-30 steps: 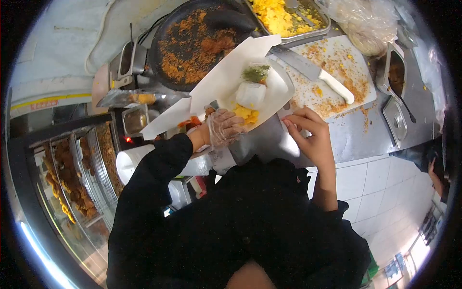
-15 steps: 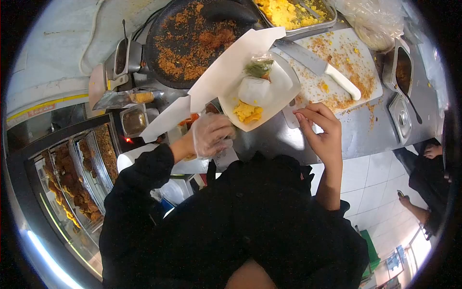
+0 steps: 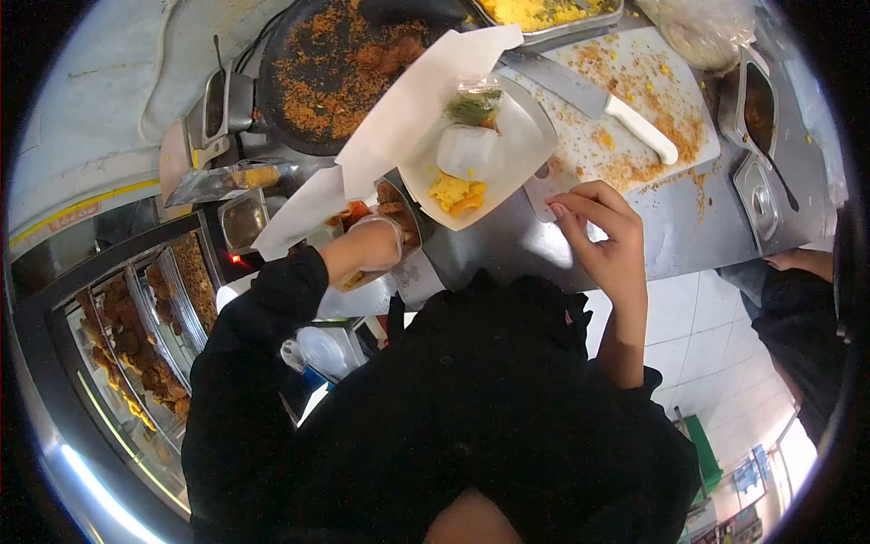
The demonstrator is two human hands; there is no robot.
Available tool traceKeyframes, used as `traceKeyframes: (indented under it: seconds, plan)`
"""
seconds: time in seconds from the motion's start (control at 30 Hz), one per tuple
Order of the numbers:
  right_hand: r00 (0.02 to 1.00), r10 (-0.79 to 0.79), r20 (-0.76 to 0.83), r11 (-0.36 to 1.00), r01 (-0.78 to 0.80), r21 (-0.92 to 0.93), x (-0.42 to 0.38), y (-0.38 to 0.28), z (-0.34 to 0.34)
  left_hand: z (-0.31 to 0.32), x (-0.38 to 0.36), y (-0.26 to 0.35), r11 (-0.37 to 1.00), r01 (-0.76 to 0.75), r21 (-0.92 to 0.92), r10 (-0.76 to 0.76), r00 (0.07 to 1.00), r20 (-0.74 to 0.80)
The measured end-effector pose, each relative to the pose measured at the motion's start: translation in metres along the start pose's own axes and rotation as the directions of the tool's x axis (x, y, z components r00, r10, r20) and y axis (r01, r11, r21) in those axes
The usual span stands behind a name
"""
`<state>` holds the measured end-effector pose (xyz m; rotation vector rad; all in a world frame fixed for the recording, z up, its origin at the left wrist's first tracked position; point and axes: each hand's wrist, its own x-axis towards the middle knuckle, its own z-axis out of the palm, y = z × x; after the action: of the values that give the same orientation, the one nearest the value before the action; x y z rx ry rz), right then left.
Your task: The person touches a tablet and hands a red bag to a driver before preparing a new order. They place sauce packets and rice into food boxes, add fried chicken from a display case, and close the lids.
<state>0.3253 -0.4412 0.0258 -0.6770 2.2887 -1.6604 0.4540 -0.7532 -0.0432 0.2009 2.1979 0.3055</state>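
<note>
My left hand [image 3: 370, 247], in a clear plastic glove, reaches into a second white box [image 3: 304, 218] holding brown and orange food; its fingers are hidden. Right of it, an open white box [image 3: 523, 136] holds a white wrapped mound [image 3: 466, 151], yellow egg-like food [image 3: 456, 192] and a small clear bag of green pieces [image 3: 473, 107]. My bare right hand [image 3: 580, 213] has thumb and index finger pressed together by the edge of a flat pale piece [image 3: 540, 195] on the counter; whether they grip it is unclear.
Behind are a black pan [image 3: 317, 100] of brown crumbs and a yellow food tray [image 3: 544, 36]. A knife [image 3: 634, 127] lies on a crumb-covered white board [image 3: 693, 118]. Metal containers [image 3: 748, 109] stand right, a food display case [image 3: 136, 335] left. Another person [image 3: 802, 317] is at far right.
My left hand has moved from above the second box down into it. My right hand has barely moved. The view has shifted slightly, and the other person has changed position.
</note>
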Motion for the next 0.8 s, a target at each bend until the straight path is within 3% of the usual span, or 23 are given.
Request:
traceKeyframes:
  seconds: [0.07,0.1,0.17,0.33,0.4,0.43,0.5,0.57,0.6,0.7,0.8]
  plan:
    - [1.000,0.018,0.000,1.000,-0.018,-0.008,0.000,0.005,-0.001,0.002,0.012,-0.021,0.996,-0.051,-0.068,0.054,0.997,0.050]
    - [1.000,0.026,-0.002,1.000,-0.026,-0.011,0.000,0.007,0.000,-0.009,0.022,-0.032,0.768,-0.610,0.197,0.585,0.793,0.172]
    - [1.000,0.027,-0.003,1.000,-0.027,-0.012,0.001,0.006,-0.001,-0.011,0.025,-0.036,0.914,-0.405,0.008,0.397,0.900,0.180]
    - [0.998,0.054,-0.019,0.998,-0.055,-0.032,0.005,0.009,-0.004,-0.003,0.027,-0.031,0.959,-0.276,0.058,0.268,0.955,0.127]
    - [0.997,0.072,-0.037,0.997,-0.072,-0.017,0.007,0.012,-0.001,-0.001,0.024,-0.025,0.989,-0.031,-0.146,0.043,0.996,0.080]
    - [0.996,0.077,-0.034,0.997,-0.077,-0.017,0.007,0.014,0.001,0.000,0.024,-0.027,0.983,-0.185,-0.008,0.185,0.979,0.080]
    - [0.996,0.086,-0.033,0.996,-0.086,-0.016,0.008,0.019,0.003,-0.004,0.026,-0.029,0.843,-0.473,0.256,0.452,0.881,0.139]
    - [0.994,0.109,-0.032,0.994,-0.109,-0.001,0.008,0.019,0.005,-0.005,0.019,-0.015,0.986,-0.160,-0.038,0.160,0.987,0.011]
    - [0.992,0.119,-0.035,0.993,-0.119,0.004,0.008,0.020,0.005,-0.007,0.018,-0.008,0.981,0.002,-0.194,-0.006,1.000,-0.018]
    - [0.993,0.110,-0.034,0.994,-0.110,-0.013,0.004,0.026,0.006,0.003,0.023,-0.008,0.982,0.141,-0.125,-0.139,0.990,0.023]
    - [0.987,0.153,-0.053,0.988,-0.152,0.024,-0.004,0.028,0.001,0.003,0.027,-0.005,0.981,0.155,-0.116,-0.147,0.986,0.074]
